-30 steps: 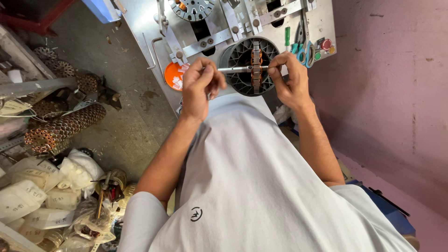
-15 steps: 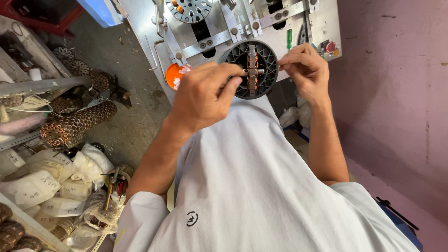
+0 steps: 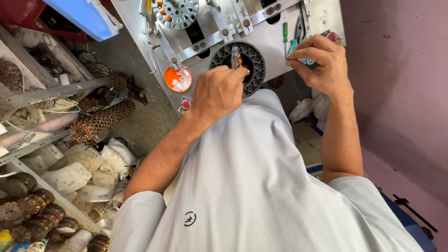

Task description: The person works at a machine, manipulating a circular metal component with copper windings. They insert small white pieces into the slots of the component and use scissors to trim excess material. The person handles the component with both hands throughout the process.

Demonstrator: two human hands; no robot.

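Hands up at the metal bench plate (image 3: 270, 44). Left hand (image 3: 218, 91) curled closed over the black slotted ring (image 3: 254, 58), fingertips at the copper-wound piece (image 3: 234, 58) seated in its centre, so that part looks mounted; what's left, can't tell. Right hand (image 3: 319, 60) pinched shut on teal-handled pliers (image 3: 295, 45) at plate's right edge, beside a green screwdriver (image 3: 285, 32). Orange round tub (image 3: 178, 78) w/ white slips sits left of ring. Whitish packets (image 3: 70, 177) heaped lower left; blue panel (image 3: 88, 16) top left.

Grey metal machine panel (image 3: 280, 44), black slotted ring (image 3: 254, 58), orange dish (image 3: 178, 79) with white bits, green-handled screwdriver (image 3: 285, 33), teal-handled scissors (image 3: 295, 45), pale grey shirt (image 3: 252, 186)
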